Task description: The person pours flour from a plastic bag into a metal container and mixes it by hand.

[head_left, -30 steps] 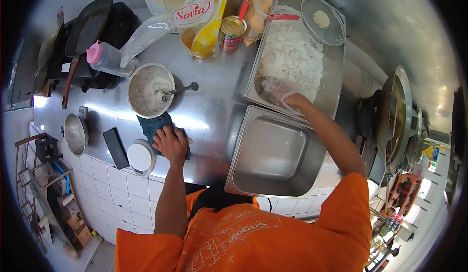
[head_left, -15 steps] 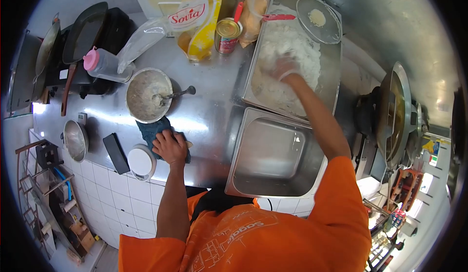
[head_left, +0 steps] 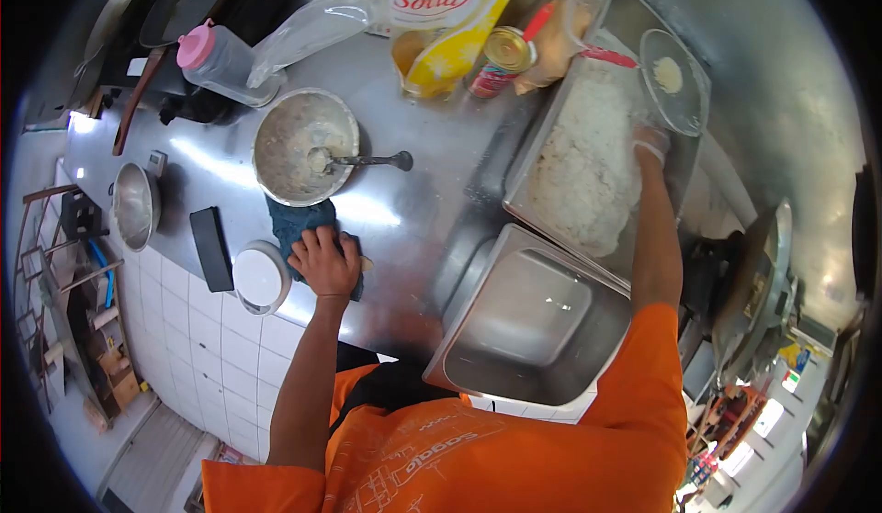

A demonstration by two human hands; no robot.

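My left hand (head_left: 326, 260) lies on a folded dark cloth (head_left: 299, 221) on the steel counter, fingers spread and pressing down. Up at the right, my right hand (head_left: 650, 138), which seems to have a thin clear glove, is at the right side of a steel tray (head_left: 675, 178). White flour (head_left: 588, 155) fills much of that tray, with a lumpy surface. My right fingers are small and partly lost against the flour and tray wall. Above the hand, a round strainer (head_left: 689, 100) holding a little pale flour rests across the tray's far corner.
A bowl of batter (head_left: 266, 159) with a dark-handled spoon (head_left: 377, 160) stands left of centre. An unfilled steel pan (head_left: 469, 329) adjoins the flour tray. Along the back are a yellow-white pouch (head_left: 459, 35), a can (head_left: 491, 67) and a pink-lidded jug (head_left: 216, 63). A white scale (head_left: 260, 279) sits near the front edge.
My right hand has moved from the middle of the flour to the tray's right side, and the flour is spread further toward the near end. My left hand stays on the cloth. The view has shifted.
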